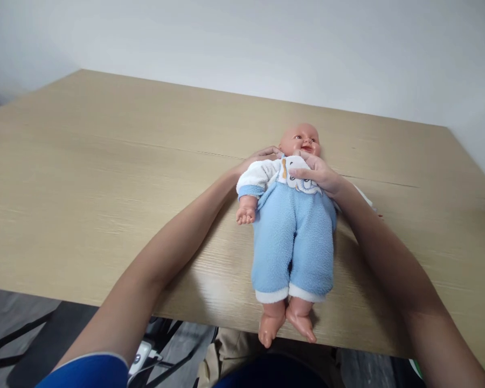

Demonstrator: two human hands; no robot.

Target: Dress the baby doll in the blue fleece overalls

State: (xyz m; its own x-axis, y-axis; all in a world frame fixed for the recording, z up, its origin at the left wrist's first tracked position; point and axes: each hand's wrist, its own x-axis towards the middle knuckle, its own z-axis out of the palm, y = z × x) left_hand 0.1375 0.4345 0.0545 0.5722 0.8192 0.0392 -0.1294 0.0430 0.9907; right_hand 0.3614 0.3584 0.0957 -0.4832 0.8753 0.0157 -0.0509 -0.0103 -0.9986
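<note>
A baby doll (301, 141) lies on its back on the wooden table, head away from me and bare feet over the near edge. It wears a fleece outfit (293, 226) with light blue trousers, white sleeves and an animal patch on the chest. My left hand (262, 156) is at the collar beside the neck, fingers closed on the cloth and partly hidden behind the sleeve. Across the chest, my right hand (317, 171) grips the outfit near the collar, its thumb over the patch. The doll's arm on the right is mostly hidden behind my forearm.
The pale wooden table (105, 161) reaches back to a white wall (242, 48). Below its near edge are dark chair or stand parts (36, 345), a white device with a cable (141, 355) and my beige trousers (230, 355).
</note>
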